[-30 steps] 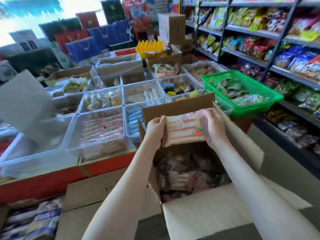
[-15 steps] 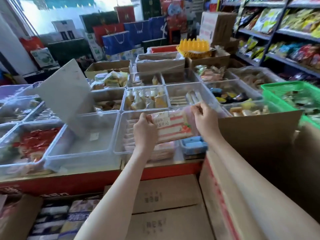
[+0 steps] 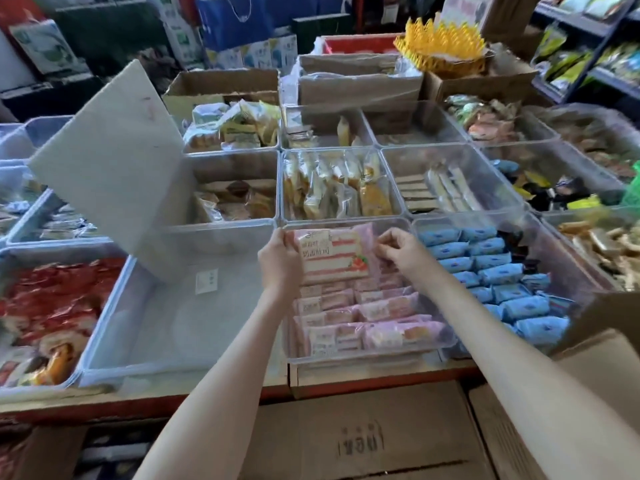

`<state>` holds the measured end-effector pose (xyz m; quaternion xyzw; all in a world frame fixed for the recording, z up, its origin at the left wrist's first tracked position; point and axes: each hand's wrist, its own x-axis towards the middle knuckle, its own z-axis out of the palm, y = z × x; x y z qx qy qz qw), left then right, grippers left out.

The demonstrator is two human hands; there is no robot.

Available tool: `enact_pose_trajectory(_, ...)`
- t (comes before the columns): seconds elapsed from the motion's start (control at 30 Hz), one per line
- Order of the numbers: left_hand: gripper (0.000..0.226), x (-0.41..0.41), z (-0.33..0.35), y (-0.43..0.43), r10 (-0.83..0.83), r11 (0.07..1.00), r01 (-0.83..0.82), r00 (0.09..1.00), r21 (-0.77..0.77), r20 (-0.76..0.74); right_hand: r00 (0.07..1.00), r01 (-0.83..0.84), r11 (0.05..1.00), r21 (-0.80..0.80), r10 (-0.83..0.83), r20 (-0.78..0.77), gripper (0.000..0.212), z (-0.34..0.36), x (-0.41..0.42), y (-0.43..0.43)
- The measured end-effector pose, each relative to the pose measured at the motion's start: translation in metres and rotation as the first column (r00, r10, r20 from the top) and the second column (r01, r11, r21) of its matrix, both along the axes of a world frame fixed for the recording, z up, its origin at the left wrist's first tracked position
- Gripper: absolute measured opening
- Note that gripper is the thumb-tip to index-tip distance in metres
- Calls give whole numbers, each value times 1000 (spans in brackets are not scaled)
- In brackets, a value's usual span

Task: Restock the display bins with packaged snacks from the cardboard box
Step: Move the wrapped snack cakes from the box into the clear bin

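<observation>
Snack packet [image 3: 332, 258], glossy pink rectangle, over clear bin [image 3: 367, 356], in pinching grip of left hand [image 3: 280, 263], right hand [image 3: 401, 251].

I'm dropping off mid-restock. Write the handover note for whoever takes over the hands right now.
Left hand: grips the left edge of the pink cake packet.
Right hand: fingers curled at the packet's right edge; whether they pinch it is unclear.
Things: the packet is held over the far end of the clear bin. The cardboard box is at lower right, its inside out of view.
Done: rows of matching pink packets already lie in the bin.
Left: probably lay this packet in at the far end, then go back to the box for more.
</observation>
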<state>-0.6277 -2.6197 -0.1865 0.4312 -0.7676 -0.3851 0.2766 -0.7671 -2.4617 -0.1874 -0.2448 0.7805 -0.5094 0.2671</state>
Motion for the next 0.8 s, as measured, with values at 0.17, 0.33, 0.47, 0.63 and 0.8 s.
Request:
enact_pose_trajectory(0.17,30,-36,-24,-45,-18,998,12,996,65,84,969,179,979,98,-159,-188,15,-22,-30,-54)
enact_pose_trajectory(0.33,27,-62,-44,-62,-43,994,20,977,107,211,972,177,947,267,-127,-196,17,-60,-44,-87)
enact_pose_trajectory(0.47,29,-75,-52,-66,-74,978,18,962,206,265,957,207,930,303,-127,-261,11,-75,-47,-105)
enact_pose_trajectory(0.63,30,-79,-48,-69,-101,953,23,964,303,245,961,184,950,250,-121,-247,17,-76,-48,-107)
enact_pose_trajectory(0.8,32,-70,-50,-66,-109,947,47,977,316,183,993,24,963,269,8,-114,43,-80,-42,-100)
